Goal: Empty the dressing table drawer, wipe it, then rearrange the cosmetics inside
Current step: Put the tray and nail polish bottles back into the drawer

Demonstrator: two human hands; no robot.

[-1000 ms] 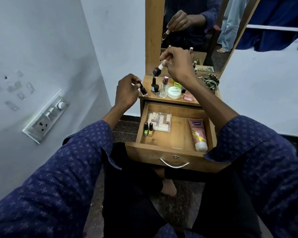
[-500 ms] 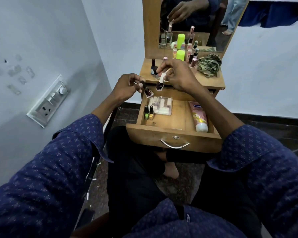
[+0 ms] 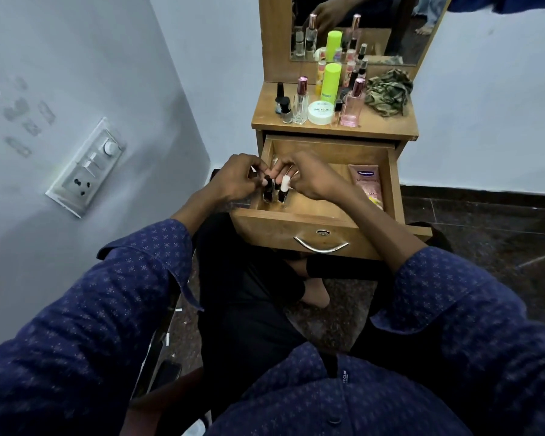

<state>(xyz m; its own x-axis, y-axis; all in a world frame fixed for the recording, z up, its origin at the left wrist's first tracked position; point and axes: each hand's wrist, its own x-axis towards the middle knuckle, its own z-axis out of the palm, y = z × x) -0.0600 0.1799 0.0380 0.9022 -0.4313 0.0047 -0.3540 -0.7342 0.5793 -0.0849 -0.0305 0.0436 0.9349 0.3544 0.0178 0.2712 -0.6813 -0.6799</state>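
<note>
The wooden drawer (image 3: 299,226) of the dressing table stands pulled open. Both hands are at its front left corner. My left hand (image 3: 233,180) pinches a dark nail polish bottle (image 3: 268,191) by its cap. My right hand (image 3: 309,179) pinches a white-capped nail polish bottle (image 3: 283,188) right beside it, both bottles upright and low in the drawer. A pink lotion tube (image 3: 367,184) lies along the drawer's right side. The hands hide the rest of the drawer's left part.
On the table top (image 3: 265,116) stand nail polish bottles (image 3: 282,103), a clear perfume bottle (image 3: 301,102), a white jar (image 3: 321,112), a neon green bottle (image 3: 331,83), a pink perfume bottle (image 3: 352,105) and a crumpled cloth (image 3: 387,91). A switchboard (image 3: 87,166) is on the left wall.
Both hands came down from the table top into the drawer's front left corner, each carrying its nail polish bottle. The camera tilted down.
</note>
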